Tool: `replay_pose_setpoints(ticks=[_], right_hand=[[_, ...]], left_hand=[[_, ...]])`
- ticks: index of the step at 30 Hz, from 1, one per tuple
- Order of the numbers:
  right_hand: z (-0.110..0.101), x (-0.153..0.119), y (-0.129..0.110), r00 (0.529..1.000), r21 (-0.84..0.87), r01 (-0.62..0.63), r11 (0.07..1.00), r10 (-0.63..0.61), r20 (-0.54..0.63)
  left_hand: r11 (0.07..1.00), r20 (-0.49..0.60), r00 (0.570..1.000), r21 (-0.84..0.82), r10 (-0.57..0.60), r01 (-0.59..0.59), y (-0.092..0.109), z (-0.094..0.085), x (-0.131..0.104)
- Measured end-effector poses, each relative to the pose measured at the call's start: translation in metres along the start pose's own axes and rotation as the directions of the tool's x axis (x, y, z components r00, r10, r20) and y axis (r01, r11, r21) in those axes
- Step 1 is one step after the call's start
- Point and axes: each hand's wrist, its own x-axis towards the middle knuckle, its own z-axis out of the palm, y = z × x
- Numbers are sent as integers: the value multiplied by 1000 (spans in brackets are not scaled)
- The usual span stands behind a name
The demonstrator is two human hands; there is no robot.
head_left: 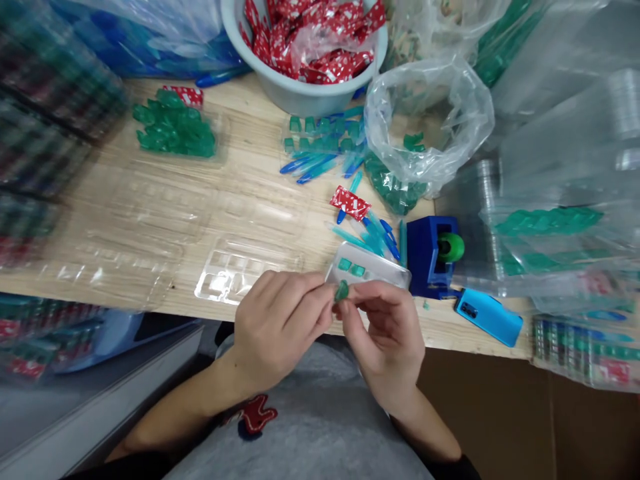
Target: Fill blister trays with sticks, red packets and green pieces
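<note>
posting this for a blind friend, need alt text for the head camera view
A person's left hand and right hand hold a small green piece near the edge of a wooden table. On it are clear trays, blue sticks, a grey tub of red packets and a blue phone.

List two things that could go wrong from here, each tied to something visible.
The translucent green piece, held between the fingertips of the left hand and right hand, might slip and drop. The blue smartphone lies near the front edge of the wooden table, so an elbow could knock it off.
</note>
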Motion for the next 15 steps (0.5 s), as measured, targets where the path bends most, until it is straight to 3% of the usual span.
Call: replay_pose_setpoints(ticks=[3, 8, 15], right_hand=[[-2, -1, -1, 999, -26, 35, 999, -35, 17], [0, 3, -10, 971, -303, 236, 923, -237, 34], [-1, 2, -15, 992, -256, 111, 960, -90, 92]], left_hand=[[997, 0, 999, -56, -47, 47, 2, -2, 0], [997, 0, 997, -15, -76, 76, 6, -1, -3], [998, -1, 999, 44, -45, 45, 7, -2, -7]])
